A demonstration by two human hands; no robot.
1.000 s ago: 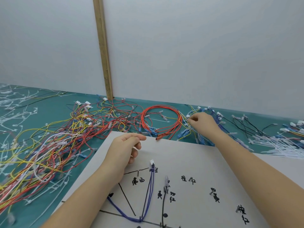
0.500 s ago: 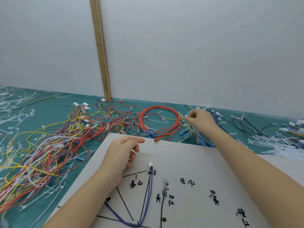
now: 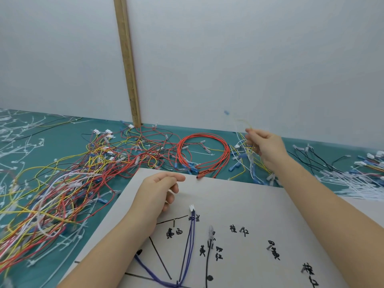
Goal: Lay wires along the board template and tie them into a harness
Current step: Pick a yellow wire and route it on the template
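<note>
1. Wires: my right hand point(image 3: 265, 146) pinches a blurred yellow wire point(image 3: 242, 121), lifted above the desk point(image 3: 52, 146) beyond the board template point(image 3: 239, 196).
2. My left hand point(image 3: 158, 190) rests loosely curled on the template, holding nothing.
3. Purple wire point(image 3: 190, 246) lies on its lines.

A wiring workshop — an assembly station for cable harnesses. The green-matted bench point(image 3: 62, 146) is strewn at nine o'clock with a tangle of coloured wires point(image 3: 68, 183) ending in small connectors, a coil of red leads point(image 3: 204, 154) lies at twelve, and white cable ties point(image 3: 357, 183) pile up at three. At six lies a grey board template point(image 3: 259, 204) with hand-inked routing lines and labels — all against plain white partition panels point(image 3: 228, 59).
</note>
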